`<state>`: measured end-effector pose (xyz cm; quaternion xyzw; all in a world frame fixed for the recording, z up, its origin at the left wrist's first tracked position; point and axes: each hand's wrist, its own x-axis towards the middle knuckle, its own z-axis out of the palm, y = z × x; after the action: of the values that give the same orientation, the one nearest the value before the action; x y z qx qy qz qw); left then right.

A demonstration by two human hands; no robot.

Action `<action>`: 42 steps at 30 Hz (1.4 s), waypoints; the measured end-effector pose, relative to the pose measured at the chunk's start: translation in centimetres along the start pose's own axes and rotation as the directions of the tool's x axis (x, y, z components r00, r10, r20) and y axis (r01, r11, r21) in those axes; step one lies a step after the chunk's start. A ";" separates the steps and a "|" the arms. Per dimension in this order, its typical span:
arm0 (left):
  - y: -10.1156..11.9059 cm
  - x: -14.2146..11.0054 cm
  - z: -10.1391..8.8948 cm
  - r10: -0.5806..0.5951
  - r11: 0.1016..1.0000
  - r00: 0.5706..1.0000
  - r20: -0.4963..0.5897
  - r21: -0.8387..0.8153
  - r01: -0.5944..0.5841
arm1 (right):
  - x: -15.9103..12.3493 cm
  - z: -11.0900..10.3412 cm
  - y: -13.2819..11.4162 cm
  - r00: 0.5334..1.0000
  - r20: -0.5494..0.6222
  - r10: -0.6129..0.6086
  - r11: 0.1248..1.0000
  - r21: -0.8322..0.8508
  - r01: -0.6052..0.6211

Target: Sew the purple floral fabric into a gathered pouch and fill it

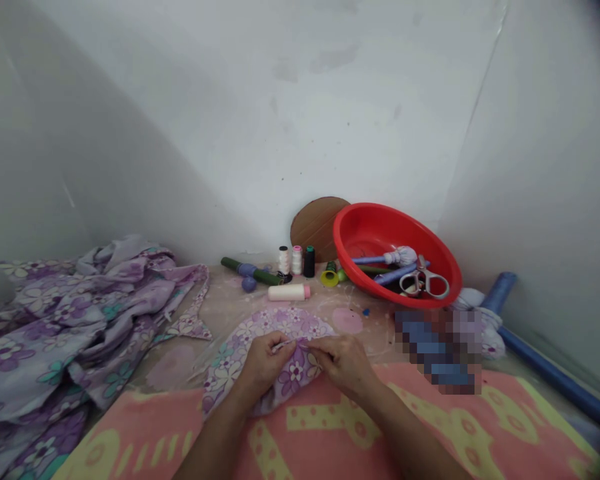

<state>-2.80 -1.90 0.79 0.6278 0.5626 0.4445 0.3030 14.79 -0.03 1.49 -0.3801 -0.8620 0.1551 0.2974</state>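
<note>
A small piece of purple flowered cloth [275,327] lies on the table just in front of me. My left hand [263,367] and my right hand [343,363] meet at its near edge, both with fingers pinched closed on the cloth's fold. The hands almost touch each other. Whether a needle or pin is between the fingers I cannot make out.
A pile of the same flowered cloth [75,320] fills the left side. Thread spools [296,261] and a white spool lying flat [289,292] sit behind. A red basin [375,230] holds scissors [424,283]. A pink and yellow mat [430,427] covers the near edge. Blue tubes [555,377] lie right.
</note>
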 end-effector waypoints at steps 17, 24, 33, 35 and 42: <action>0.1 -0.4 0.0 0.102 0.977 0.995 0.010 0.187 -0.102 | 0.0 0.2 -0.5 1.000 -0.003 0.005 1.000 -0.026 -0.006; 0.7 -0.8 0.0 0.170 0.943 0.981 0.088 0.275 -0.188 | 0.2 0.2 -0.4 0.991 -0.019 0.130 0.991 -0.029 -0.130; 1.6 -0.9 0.1 0.080 0.991 0.967 0.242 0.084 -0.103 | 0.4 0.8 1.8 0.922 0.330 0.200 0.733 0.574 -0.364; 1.7 -1.0 0.0 0.032 0.999 0.967 0.253 0.035 -0.042 | 0.5 0.5 1.8 0.911 0.372 0.176 0.659 0.643 -0.390; 0.7 -0.7 -0.2 -0.083 0.992 0.967 0.242 -0.070 0.102 | 0.5 -0.2 1.6 0.890 0.423 0.171 0.614 0.661 -0.432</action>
<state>-2.64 -2.72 1.38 0.6369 0.5320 0.3737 0.4143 15.49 1.43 1.03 -0.3375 -0.6819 0.5982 0.2513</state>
